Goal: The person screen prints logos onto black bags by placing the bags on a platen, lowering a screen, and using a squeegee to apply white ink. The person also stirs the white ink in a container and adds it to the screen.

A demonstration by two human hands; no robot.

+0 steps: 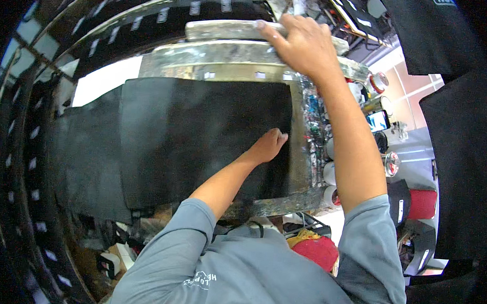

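A wide sheet of black cloth (200, 128) lies across the paint-stained work board (301, 149) in front of me. My left hand (268, 146) is closed at the right edge of this cloth, thumb and fingers pressed together on it. At the far side, my right hand (307, 45) reaches over a whitish, worn bar (228, 31), its fingers curled behind the bar and partly hidden. Just nearer than that bar runs a second stained wooden rail (216, 50). Another black cloth piece (92, 149) lies to the left, partly under the first.
Jars and pots (390, 164) line the board's right side, with a lit phone (377, 121) among them. Racks of black pieces with small white marks (162, 14) curve round the far and left sides. More black pieces (457, 163) hang at right. A red seat (315, 252) is near me.
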